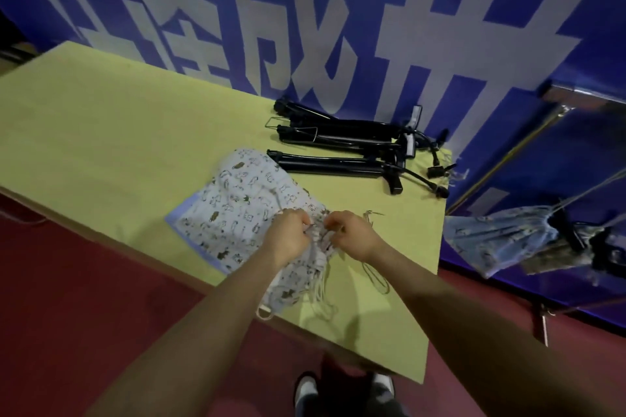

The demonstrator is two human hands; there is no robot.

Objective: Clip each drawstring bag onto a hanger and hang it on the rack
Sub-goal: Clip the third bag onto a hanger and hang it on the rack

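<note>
Drawstring bags (237, 213), pale blue w/ small animal print, lie stacked on table (101, 132) near its front edge. Left hand (288, 240) & right hand (352, 237) both pinch the gathered top of one bag. Best: separate one bag, keep cords untangled, then reach for hangers (338, 145) behind.

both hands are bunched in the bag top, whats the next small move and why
Probably lift the bag toward the black hangers lying further back on the table. Both the left hand and right hand grip its gathered top, but no hanger is in hand yet.
</note>
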